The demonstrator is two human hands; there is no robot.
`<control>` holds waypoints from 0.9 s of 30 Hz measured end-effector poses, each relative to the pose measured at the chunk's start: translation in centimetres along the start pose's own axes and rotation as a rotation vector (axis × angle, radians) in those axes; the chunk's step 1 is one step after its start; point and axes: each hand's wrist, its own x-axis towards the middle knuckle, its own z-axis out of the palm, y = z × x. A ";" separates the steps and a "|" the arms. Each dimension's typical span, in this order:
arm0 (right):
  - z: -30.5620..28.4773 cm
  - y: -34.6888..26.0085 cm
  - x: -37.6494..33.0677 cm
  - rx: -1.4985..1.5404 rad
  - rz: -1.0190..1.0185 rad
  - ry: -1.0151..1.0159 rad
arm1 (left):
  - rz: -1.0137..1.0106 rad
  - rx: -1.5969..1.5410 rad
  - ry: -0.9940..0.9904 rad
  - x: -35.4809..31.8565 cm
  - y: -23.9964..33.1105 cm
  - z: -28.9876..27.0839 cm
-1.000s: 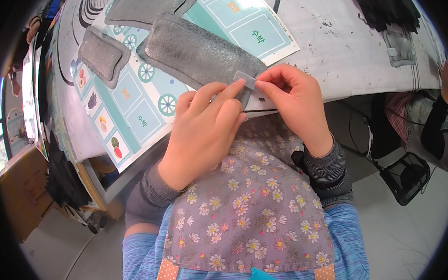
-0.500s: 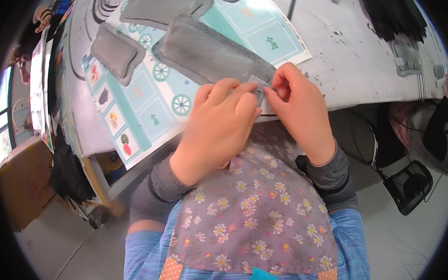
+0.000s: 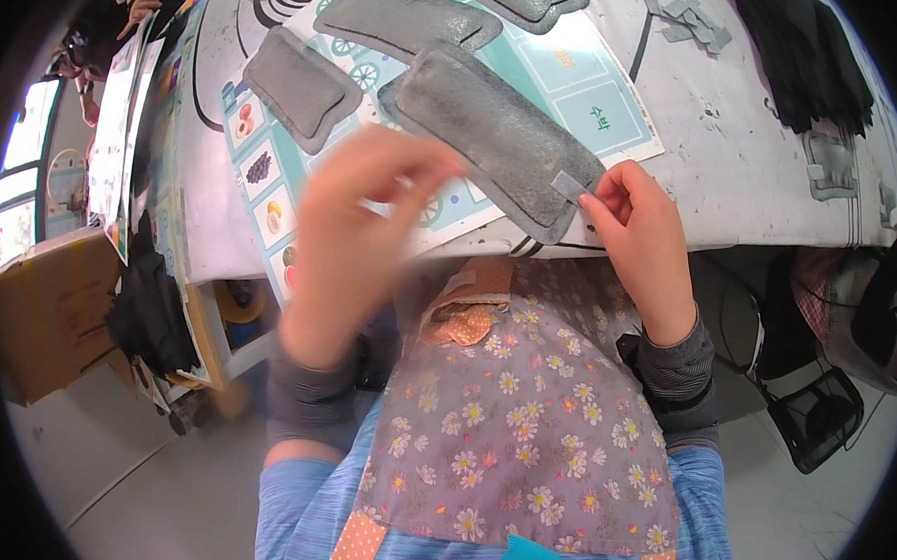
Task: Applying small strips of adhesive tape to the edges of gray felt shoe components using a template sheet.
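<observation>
My right hand (image 3: 640, 238) pinches the end of a small light grey strip (image 3: 570, 188) between thumb and forefinger. The strip lies over the right end of a long padded grey fabric piece (image 3: 495, 132) with stitched edges, close to the table's front edge. Smeared by motion, my left hand (image 3: 351, 231) hovers left of that piece; a small whitish bit shows by its fingers, but whether they grip it is unclear. More grey padded pieces, a smaller one (image 3: 302, 85) and a wider one (image 3: 405, 20), rest on the printed board (image 3: 625, 143).
Loose grey strips (image 3: 685, 25) lie at the far right beside a pile of black fabric (image 3: 803, 60). A cardboard box (image 3: 52, 313) stands at the left. Another person's hand (image 3: 140, 8) shows at upper left. A black chair-like frame (image 3: 813, 421) is at lower right.
My left hand has moved left, away from the strip and my right hand. The strip's end is now uncovered, and the table scene has shifted in view.
</observation>
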 end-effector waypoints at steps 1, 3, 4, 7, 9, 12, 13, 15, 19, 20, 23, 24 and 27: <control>0.1 0.0 -0.1 0.017 -0.009 0.015 | -0.061 -0.112 0.070 0.9 -0.6 -1.4; 0.1 0.1 -0.2 0.038 -0.023 0.024 | -0.134 -0.071 -0.002 3.0 -1.9 -4.6; 0.0 0.2 -0.2 0.045 -0.007 0.018 | -0.193 -0.027 0.006 4.2 -2.6 -5.2; -0.1 0.4 0.0 0.053 0.009 0.017 | -0.171 -0.029 -0.114 7.9 -5.0 -5.6; -0.1 0.5 0.1 0.056 0.011 0.024 | -0.225 0.263 -0.219 10.1 -6.7 -5.3; 0.0 0.6 0.3 0.059 0.014 0.036 | -0.269 0.058 -0.282 12.1 -8.7 -4.1; 0.1 0.6 0.3 0.049 0.012 0.039 | -0.261 0.054 -0.287 12.6 -9.3 -4.1; 0.1 0.6 0.2 0.041 0.013 0.045 | -0.304 0.071 -0.319 13.3 -10.1 -4.0; -0.1 0.6 0.2 0.052 0.014 0.048 | -0.352 0.016 -0.341 13.9 -11.1 -3.8; -0.2 0.6 0.1 0.051 0.011 0.045 | -0.351 0.021 -0.346 14.0 -11.2 -3.7; -0.3 0.6 0.2 0.059 0.009 0.043 | -0.328 0.058 -0.355 14.2 -11.4 -3.5; -0.3 0.6 0.2 0.055 0.010 0.039 | -0.294 0.092 -0.350 14.2 -11.5 -3.4; -0.3 0.6 0.2 0.040 0.029 0.033 | -0.265 0.125 -0.365 14.4 -11.6 -3.3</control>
